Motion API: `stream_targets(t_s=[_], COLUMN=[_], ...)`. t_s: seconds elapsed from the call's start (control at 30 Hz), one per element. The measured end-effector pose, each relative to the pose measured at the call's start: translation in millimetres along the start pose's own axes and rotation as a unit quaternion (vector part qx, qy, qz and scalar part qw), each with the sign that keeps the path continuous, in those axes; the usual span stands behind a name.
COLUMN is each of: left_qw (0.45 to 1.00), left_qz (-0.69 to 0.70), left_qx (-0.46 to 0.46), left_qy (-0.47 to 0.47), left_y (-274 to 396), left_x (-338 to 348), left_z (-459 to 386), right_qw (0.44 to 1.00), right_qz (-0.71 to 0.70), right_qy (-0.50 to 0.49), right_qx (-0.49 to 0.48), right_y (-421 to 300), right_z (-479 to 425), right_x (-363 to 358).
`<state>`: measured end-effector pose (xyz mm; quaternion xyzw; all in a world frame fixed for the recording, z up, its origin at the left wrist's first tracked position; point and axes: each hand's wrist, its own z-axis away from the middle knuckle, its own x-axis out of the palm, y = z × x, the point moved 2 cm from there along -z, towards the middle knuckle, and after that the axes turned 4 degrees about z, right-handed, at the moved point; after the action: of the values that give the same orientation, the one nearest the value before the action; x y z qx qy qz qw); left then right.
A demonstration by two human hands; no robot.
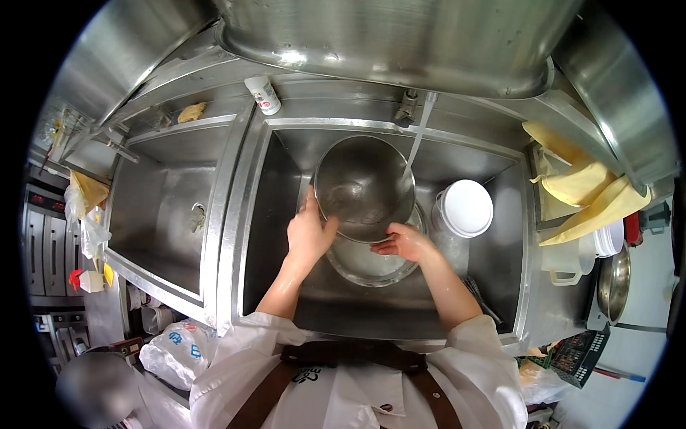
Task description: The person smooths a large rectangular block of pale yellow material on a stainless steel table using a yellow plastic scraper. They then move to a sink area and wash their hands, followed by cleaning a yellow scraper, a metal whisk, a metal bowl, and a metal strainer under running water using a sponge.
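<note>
My left hand [312, 230] grips the left rim of a deep stainless steel bowl [364, 187], its thumb near the inner edge and its fingers along the outside. At the near right rim, my right hand [405, 243] holds the same bowl, with some fingers beneath it. The bowl is tilted in the large sink basin [343, 322]. A stream of water [420, 137] runs from the tap into its right side. Beneath it sits a wider round metal vessel [370, 265], partly hidden by the bowl and my hands.
A white lidded bucket [466, 209] stands right of the bowl, with a wire whisk [485, 303] nearer me. A smaller sink [161, 214] lies left. Steel panels [396, 43] overhang the back ledge, which holds a white container [262, 95]. Yellow cloths [589, 187] hang at right.
</note>
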<state>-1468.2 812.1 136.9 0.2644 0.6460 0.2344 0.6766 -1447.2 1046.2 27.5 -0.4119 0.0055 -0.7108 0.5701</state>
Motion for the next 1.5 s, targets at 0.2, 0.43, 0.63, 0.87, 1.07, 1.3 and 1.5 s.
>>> stream_targets(t_s=[0.2, 0.43, 0.63, 0.87, 1.07, 1.3, 1.5], left_qw=[0.925, 0.548, 0.343, 0.421, 0.441, 0.443, 0.456], left_qz=[0.364, 0.726, 0.81, 0.774, 0.734, 0.745, 0.763], left_qx=[-0.086, -0.323, -0.258, -0.269, -0.252, -0.217, -0.161], left_qy=[-0.061, -0.262, -0.399, -0.389, -0.45, -0.449, -0.429], left_y=[-37, 4, 10, 20, 14, -25, -102], left_x=[70, 91, 130, 122, 110, 70, -23], left_z=[15, 7, -8, -17, -17, 2, 27], right_qw=[0.985, 0.896, 0.65, 0.518, 0.57, 0.964, 0.972], right_qz=[0.109, 0.281, 0.581, 0.651, 0.522, -0.166, -0.101], right_qy=[0.127, 0.252, 0.387, 0.351, 0.319, -0.078, -0.078], right_qx=[-0.047, -0.236, -0.299, -0.43, -0.549, -0.193, -0.195], right_y=[-35, -24, -4, -12, -6, 32, 57], right_z=[55, 85, 119, 174, 172, 158, 110], right_x=[13, -21, -5, 1, -2, 52, 120])
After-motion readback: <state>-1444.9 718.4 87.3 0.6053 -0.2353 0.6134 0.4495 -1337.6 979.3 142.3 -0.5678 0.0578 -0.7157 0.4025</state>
